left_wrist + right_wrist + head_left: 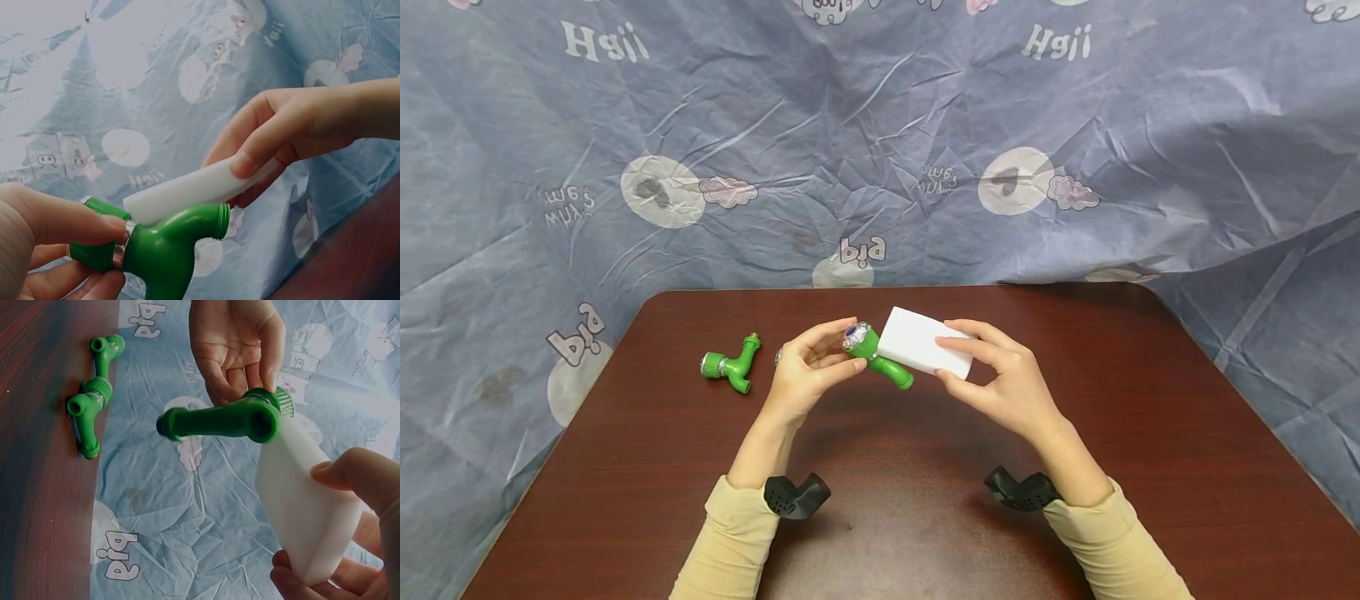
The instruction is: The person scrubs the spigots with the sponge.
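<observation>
My left hand (808, 367) pinches a green tap (891, 372) at its ribbed knob and silvery collar. The knob's cap is silvery with a blue centre, and the threaded end (223, 220) of the tap shows in the left wrist view. My right hand (1000, 375) holds a white block, which looks like a sponge (921, 343), between thumb and fingers at its right end. The sponge's other end lies against the tap near the knob. Both things are held up above the table.
On the brown table (625, 483), a second green tap (741, 365) lies to the left. Another green tap (107, 353) shows in the right wrist view, mostly hidden behind my left hand in the head view. A blue-grey printed cloth (880, 167) hangs behind the table.
</observation>
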Motion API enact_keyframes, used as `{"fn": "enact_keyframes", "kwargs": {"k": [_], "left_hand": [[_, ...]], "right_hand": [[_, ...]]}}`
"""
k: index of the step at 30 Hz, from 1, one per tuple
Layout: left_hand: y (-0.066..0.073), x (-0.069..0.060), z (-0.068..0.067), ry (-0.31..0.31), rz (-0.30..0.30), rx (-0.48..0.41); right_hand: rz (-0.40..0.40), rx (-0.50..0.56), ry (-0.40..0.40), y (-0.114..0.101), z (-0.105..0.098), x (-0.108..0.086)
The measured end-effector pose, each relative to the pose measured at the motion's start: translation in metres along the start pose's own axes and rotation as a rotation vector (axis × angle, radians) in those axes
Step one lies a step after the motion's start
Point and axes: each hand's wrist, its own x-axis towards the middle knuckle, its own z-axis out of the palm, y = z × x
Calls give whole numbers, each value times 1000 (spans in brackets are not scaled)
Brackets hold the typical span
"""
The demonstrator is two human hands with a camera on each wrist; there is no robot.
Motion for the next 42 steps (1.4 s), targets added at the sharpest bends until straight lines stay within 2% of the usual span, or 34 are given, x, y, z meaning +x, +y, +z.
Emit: {"fn": "enact_keyframes", "kwargs": {"k": [9, 15, 18, 23, 29, 32, 38, 42], "left_hand": [[-2, -1, 0, -45, -19, 38], [-5, 1, 4, 14, -24, 95], [-7, 1, 6, 23, -31, 102], [-10, 0, 8, -6, -26, 97], [-10, -2, 10, -64, -101, 78], [-9, -2, 11, -83, -117, 76], [-9, -2, 9, -92, -80, 30], [-9, -2, 8, -35, -51, 68]], "right_hand": [[-10, 8, 16, -1, -1, 1], [-15, 36, 38, -3, 0, 2], [-27, 41, 28, -5, 3, 2], [-58, 25, 18, -7, 9, 1], [-90, -10, 38, -9, 12, 1], [-106, -25, 46, -8, 13, 1], [-106, -33, 36, -7, 15, -1], [-116, -22, 19, -7, 17, -2]]}}
